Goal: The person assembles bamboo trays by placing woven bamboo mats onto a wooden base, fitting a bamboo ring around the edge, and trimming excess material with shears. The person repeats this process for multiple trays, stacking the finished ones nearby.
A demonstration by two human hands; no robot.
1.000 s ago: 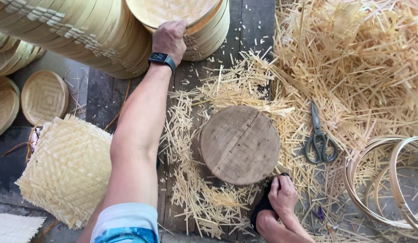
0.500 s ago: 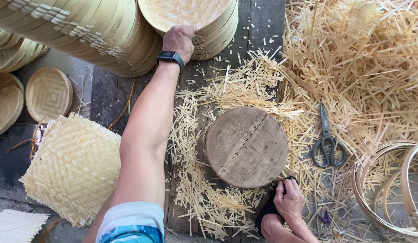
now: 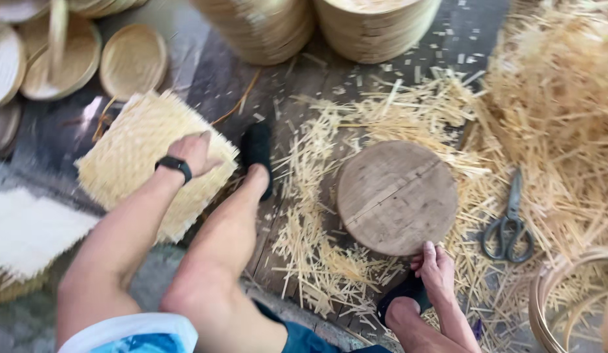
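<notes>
My left hand [image 3: 194, 152], with a black wristband, rests on a stack of square woven bamboo mats [image 3: 130, 157] at the left; its fingers curl over the top mat's edge. My right hand [image 3: 435, 267] lies low at the near edge of a round wooden block [image 3: 397, 196], fingertips touching its rim and my foot. My left leg stretches forward between the mats and the block, ending in a black sandal [image 3: 257, 149].
Bamboo strip offcuts [image 3: 330, 248] cover the plank floor around the block. Scissors [image 3: 510, 222] lie to its right. Stacks of round bamboo trays [image 3: 376, 26] stand at the back, shallow woven lids [image 3: 132, 60] at the far left, bamboo hoops [image 3: 565, 307] at the bottom right.
My left hand has come back from the tray stacks at the back and dropped onto the woven mats at the left. The view has swung left. My right hand stays by the block.
</notes>
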